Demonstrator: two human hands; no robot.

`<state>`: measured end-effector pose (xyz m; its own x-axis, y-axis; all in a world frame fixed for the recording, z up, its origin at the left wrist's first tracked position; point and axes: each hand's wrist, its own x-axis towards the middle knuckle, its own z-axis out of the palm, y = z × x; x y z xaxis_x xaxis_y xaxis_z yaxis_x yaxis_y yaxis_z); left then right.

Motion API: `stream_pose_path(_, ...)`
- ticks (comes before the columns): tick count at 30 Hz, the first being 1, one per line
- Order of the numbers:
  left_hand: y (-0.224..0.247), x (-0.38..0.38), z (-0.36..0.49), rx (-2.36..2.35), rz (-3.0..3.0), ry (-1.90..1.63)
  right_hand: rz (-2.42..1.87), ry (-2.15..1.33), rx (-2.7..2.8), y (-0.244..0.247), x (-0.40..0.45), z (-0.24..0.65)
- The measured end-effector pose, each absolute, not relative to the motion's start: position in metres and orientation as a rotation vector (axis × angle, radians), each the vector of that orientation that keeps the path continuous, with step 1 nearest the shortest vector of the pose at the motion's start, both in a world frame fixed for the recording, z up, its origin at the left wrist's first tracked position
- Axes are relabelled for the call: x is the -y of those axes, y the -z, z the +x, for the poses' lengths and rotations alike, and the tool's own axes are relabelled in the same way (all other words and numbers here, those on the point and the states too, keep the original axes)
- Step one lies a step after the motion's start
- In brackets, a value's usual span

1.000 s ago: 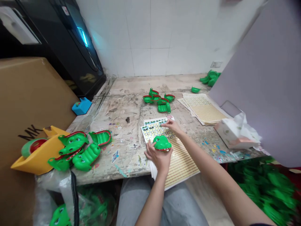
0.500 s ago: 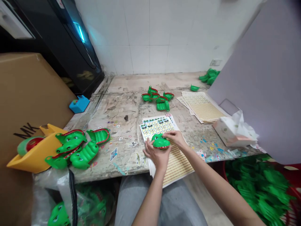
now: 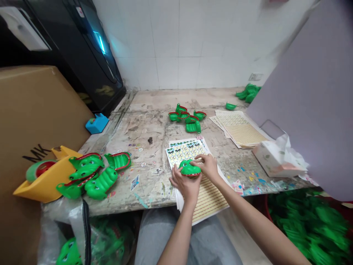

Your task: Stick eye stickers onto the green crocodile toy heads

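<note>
In the head view, a green toy crocodile head (image 3: 190, 168) with a red-edged mouth sits low over the sticker sheets. My left hand (image 3: 187, 184) is closed around its left side and underside. An eye sticker shows on the crocodile's left brow; my fingers cover the other brow. My right hand (image 3: 207, 166) touches that covered spot with a fingertip, its bent fingers apart and nothing visible between them. Beneath both hands lies a sheet of eye stickers (image 3: 187, 150), partly stripped, on top of a stack of yellowish lined sheets (image 3: 211, 200) that overhangs the table edge.
Several green jaw pieces (image 3: 193, 127) lie mid-table. Assembled crocodiles (image 3: 102, 180) and a yellow tape dispenser (image 3: 41, 184) stand left, beside a carton (image 3: 24, 110). More sheets (image 3: 239, 129) and a tissue box (image 3: 271, 158) are right. Green parts (image 3: 311, 224) fill a red basket below.
My right fingers have gone from a pinch at the crocodile's right eye to a looser, spread touch there. My left hand keeps its hold. The whole view has shifted slightly.
</note>
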<state>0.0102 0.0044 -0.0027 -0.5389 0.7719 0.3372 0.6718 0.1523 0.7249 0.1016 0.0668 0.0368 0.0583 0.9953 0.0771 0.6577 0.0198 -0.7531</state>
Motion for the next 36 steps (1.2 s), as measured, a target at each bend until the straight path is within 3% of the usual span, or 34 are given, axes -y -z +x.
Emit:
stream_pose_path(3,0.004,-0.004,0.01,-2.315,1.425,-1.32,-1.826,-0.212,1.826,-0.045,-0.069,0.103)
stream_pose_path(5,0.005,-0.005,0.01,-2.318,1.414,-1.314,-1.871,-0.099,1.85,-0.046,-0.073,0.106)
stream_pose_path(18,0.005,0.0,0.009,-2.297,1.424,-1.319,-1.393,-0.618,2.029,-0.021,-0.159,0.066)
stream_pose_path(26,0.004,0.0,0.01,-2.27,1.427,-1.332,-1.22,-0.604,1.866,0.009,-0.186,0.053)
stream_pose_path(36,0.002,0.0,0.01,-2.265,1.42,-1.324,-1.245,-0.651,1.831,0.01,-0.187,0.056)
